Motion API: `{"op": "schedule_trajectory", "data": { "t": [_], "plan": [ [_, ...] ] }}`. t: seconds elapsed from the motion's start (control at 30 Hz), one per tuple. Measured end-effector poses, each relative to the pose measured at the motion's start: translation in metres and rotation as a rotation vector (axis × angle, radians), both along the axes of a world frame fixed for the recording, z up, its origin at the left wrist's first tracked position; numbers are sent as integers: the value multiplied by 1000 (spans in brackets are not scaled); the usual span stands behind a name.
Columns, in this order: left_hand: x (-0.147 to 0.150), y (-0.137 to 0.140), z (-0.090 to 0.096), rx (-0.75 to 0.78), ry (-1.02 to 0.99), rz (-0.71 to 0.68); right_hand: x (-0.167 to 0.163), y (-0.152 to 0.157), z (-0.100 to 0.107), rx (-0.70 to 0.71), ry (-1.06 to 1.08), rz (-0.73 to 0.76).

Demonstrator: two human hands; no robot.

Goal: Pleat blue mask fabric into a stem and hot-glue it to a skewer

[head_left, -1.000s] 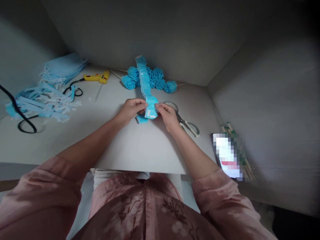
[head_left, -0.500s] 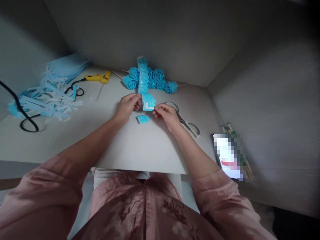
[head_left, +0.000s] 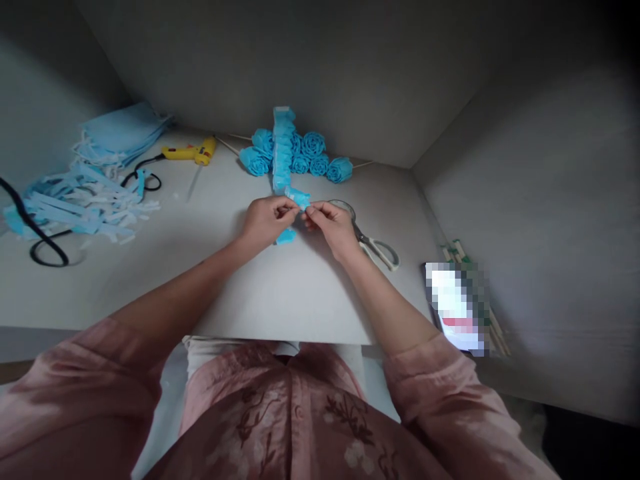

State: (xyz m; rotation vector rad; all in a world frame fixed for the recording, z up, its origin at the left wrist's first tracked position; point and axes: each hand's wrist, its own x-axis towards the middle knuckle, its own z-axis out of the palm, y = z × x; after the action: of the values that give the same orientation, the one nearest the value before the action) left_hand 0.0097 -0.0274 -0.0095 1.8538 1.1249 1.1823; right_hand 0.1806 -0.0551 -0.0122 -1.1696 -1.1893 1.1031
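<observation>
My left hand [head_left: 273,217] and my right hand [head_left: 331,225] meet over the middle of the table, fingertips pinched on the near end of a blue ruffled strip [head_left: 283,150]. The strip runs away from me, across a row of blue fabric roses [head_left: 313,144] on thin sticks. Its held end is bunched between my fingers, which partly hide it. Below my left fingers lies a small blue scrap [head_left: 286,237]. Scissors [head_left: 383,252] with pale handles rest just right of my right hand, beside a round clear roll [head_left: 343,207] that the hand partly covers.
At the left are a yellow glue gun [head_left: 193,153] with a black cord [head_left: 35,220], a stack of blue face masks [head_left: 125,130] and a heap of cut strips [head_left: 85,203]. A lit phone [head_left: 453,307] and several sticks [head_left: 495,327] lie at the right, by the wall.
My hands have come together at the strip's near end, the left moving right. That end, spread flat before, is now folded or bunched between my fingertips. The view has shifted slightly.
</observation>
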Motion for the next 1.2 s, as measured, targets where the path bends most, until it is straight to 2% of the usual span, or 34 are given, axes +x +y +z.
{"op": "schedule_trajectory", "data": {
  "t": [0.5,0.93,1.2],
  "plan": [
    [0,0,0,-6,43,53,0,2,-7,129,-159,-4],
    [1,-1,1,-42,26,28,1,2,-7,138,-200,-39],
    [2,-3,1,-49,61,66,-1,0,-7,152,-222,-29]
  ]
}}
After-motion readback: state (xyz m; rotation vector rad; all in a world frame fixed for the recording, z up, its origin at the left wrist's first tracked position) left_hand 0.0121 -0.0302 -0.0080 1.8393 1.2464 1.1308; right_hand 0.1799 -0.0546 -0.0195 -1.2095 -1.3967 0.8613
